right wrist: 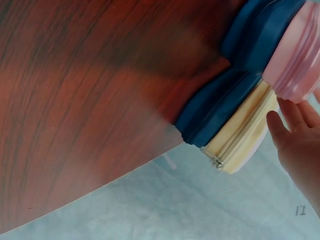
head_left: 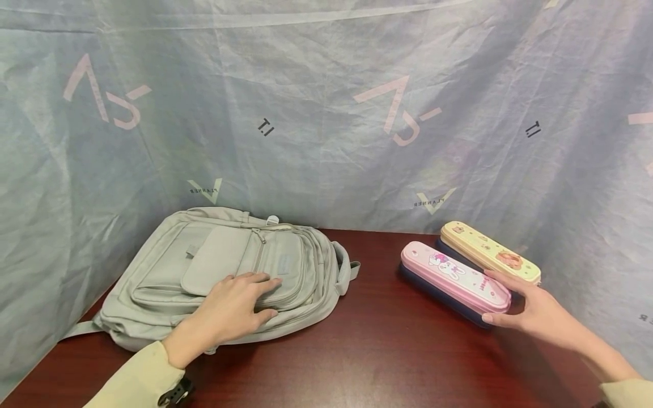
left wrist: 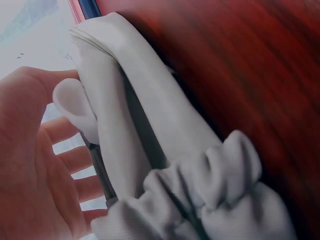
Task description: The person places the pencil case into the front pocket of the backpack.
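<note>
A pale grey-green backpack point(head_left: 214, 255) lies flat on the table's left side, front pocket up. My left hand point(head_left: 232, 306) is over its front pocket, fingers extended and nothing gripped. In the left wrist view that hand point(left wrist: 40, 155) is beside the backpack's gathered fabric point(left wrist: 200, 195) and strap point(left wrist: 150, 90). To the right lies a pink pencil case point(head_left: 459, 275) with a rabbit print, above a dark blue layer point(head_left: 444, 297). My right hand point(head_left: 541, 309) reaches around its near end, fingers and thumb apart. A yellow pencil case point(head_left: 490, 252) lies just behind, also over dark blue.
The dark red wooden table point(head_left: 377, 351) runs between the backpack and the cases. Grey printed cloth point(head_left: 316, 113) hangs behind and at both sides. In the right wrist view, a zipper pull point(right wrist: 217, 163) shows at the yellow case's end.
</note>
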Demonstrator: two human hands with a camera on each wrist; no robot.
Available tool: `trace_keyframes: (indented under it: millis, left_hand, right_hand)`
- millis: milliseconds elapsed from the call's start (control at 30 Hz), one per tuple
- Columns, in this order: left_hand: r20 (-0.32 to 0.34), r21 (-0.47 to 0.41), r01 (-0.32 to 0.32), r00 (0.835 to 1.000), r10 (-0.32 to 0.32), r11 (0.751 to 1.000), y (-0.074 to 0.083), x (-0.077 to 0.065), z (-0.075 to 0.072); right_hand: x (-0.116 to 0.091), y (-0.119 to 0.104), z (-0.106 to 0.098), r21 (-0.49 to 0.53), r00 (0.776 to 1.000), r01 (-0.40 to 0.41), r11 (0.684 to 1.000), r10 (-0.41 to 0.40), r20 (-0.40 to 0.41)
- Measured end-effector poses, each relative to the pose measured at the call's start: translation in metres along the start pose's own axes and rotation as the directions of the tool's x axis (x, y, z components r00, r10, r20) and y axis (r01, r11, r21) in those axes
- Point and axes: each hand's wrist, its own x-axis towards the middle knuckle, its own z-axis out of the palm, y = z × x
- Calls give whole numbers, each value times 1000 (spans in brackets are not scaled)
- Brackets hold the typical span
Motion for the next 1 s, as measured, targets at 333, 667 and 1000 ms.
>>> trace_keyframes:
  millis: [333, 667, 1000]
  left_hand:
    - [4, -18, 4, 1000, -4, 1000, 0, 3, 1]
    - [-4, -40, 15, 1000, -16, 999, 2, 6, 1]
    - [-34, -76, 10, 999, -13, 997, 3, 6, 0]
  right_hand:
    - [6, 7, -1, 21, 999, -39, 999, 38, 27]
    - [9, 11, 0, 35, 995, -83, 996, 81, 57]
    - [5, 17, 3, 144, 999, -26, 989, 21, 35]
